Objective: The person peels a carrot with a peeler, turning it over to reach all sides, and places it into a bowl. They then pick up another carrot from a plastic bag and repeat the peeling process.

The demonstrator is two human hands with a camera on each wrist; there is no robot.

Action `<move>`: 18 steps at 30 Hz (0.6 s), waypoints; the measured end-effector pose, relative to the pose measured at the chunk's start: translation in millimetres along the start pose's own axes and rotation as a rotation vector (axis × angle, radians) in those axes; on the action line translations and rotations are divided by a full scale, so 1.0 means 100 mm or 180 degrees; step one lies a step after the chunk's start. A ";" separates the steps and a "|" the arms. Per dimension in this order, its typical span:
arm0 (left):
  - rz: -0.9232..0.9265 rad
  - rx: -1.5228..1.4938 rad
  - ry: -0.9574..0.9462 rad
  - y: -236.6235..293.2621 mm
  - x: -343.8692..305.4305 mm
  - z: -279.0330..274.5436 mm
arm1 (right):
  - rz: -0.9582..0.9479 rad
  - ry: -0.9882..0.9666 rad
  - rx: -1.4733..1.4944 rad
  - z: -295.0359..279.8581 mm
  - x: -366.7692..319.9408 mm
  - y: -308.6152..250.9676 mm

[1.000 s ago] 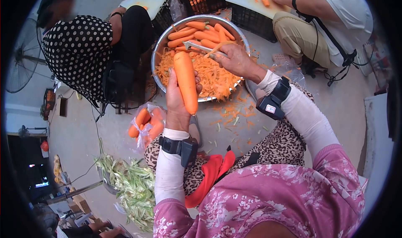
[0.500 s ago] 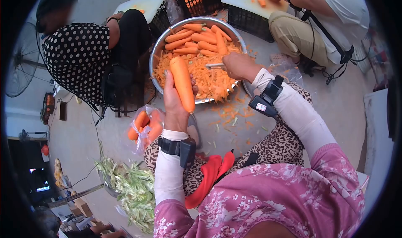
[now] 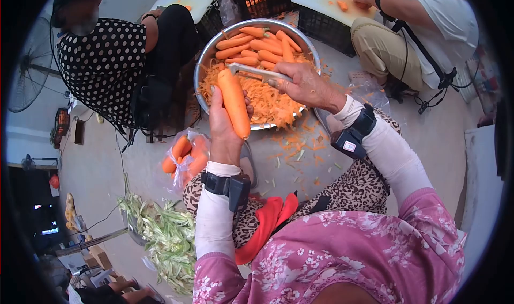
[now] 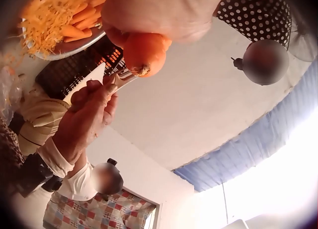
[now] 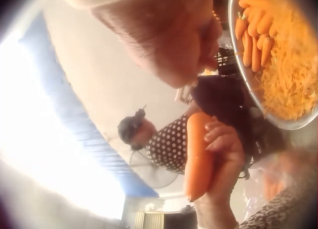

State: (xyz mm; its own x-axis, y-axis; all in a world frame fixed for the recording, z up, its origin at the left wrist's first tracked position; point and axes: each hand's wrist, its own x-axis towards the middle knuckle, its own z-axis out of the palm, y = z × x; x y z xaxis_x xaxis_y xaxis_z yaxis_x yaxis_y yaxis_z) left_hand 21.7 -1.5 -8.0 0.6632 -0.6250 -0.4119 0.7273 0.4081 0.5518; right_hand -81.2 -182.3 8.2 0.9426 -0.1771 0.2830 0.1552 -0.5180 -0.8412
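Observation:
A large carrot is gripped in my left hand, its lower end tilted toward me. In the right wrist view my fingers curl round one side of the carrot. My right hand holds a metal peeler by its handle, the peeler's head near the carrot's upper end; whether they touch I cannot tell. Below both lies a metal basin with whole carrots at the far side and orange peelings nearer. In the left wrist view my right hand is beside the carrot's end.
A plastic bag of carrots lies left of my knee, with pale green leaves below it. Two people sit beyond, left and right, by cutting boards on black crates. Peelings are scattered over the floor right of the basin.
My right hand first went down and right with the peeler, then came back up so the peeler's head is near the carrot's top. A strip hanging at the peeler earlier is gone. My left hand keeps its grip.

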 end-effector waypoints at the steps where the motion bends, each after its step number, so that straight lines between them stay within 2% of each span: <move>1: -0.0024 0.0002 -0.0092 -0.01 0.00 0.01 | 0.0172 -0.0257 0.0139 0.02 -0.04 -0.10; 2: -0.0028 0.0006 -0.0094 -0.01 -0.01 0.02 | 0.0174 -0.0251 0.0139 0.05 -0.08 -0.16; 4: 0.0056 0.0007 0.0181 -0.02 -0.06 0.09 | -0.0324 -0.0666 0.0058 0.09 -0.14 -0.23; 5: 0.0047 0.0014 0.0184 -0.02 -0.04 0.04 | -0.0364 -0.0773 -0.0012 0.12 -0.16 -0.18; 7: -0.0294 -0.0210 -0.0444 0.02 0.00 -0.01 | -0.0443 -0.0706 -0.0048 0.12 -0.17 -0.19; 8: -0.0300 -0.0207 -0.0448 -0.01 0.00 -0.02 | -0.0530 -0.0651 -0.0092 0.12 -0.16 -0.20; 9: -0.0176 -0.0089 -0.0158 -0.03 -0.07 0.09 | -0.0528 -0.0646 -0.0097 0.12 -0.16 -0.18; 10: -0.0054 0.0030 0.0132 -0.04 -0.11 0.16 | -0.0592 -0.0527 -0.0213 0.13 -0.15 -0.15; 11: -0.0061 0.0035 0.0126 -0.04 -0.08 0.12 | -0.0655 -0.0406 -0.0331 0.14 -0.14 -0.12; 16: -0.0580 -0.0206 -0.0755 -0.06 -0.05 0.00 | -0.0351 0.0222 -0.0713 0.07 0.03 0.09; 18: -0.0607 -0.0195 -0.0870 -0.06 -0.12 0.04 | -0.0322 0.0433 -0.0771 0.03 0.09 0.23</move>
State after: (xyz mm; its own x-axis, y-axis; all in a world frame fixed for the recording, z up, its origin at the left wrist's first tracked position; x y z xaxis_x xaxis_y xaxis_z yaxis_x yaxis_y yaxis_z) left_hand 8.4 0.8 -3.9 0.4483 -0.8458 -0.2893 0.8485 0.3007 0.4355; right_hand -68.7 -193.0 -9.9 0.8751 -0.2166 0.4329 0.1559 -0.7205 -0.6757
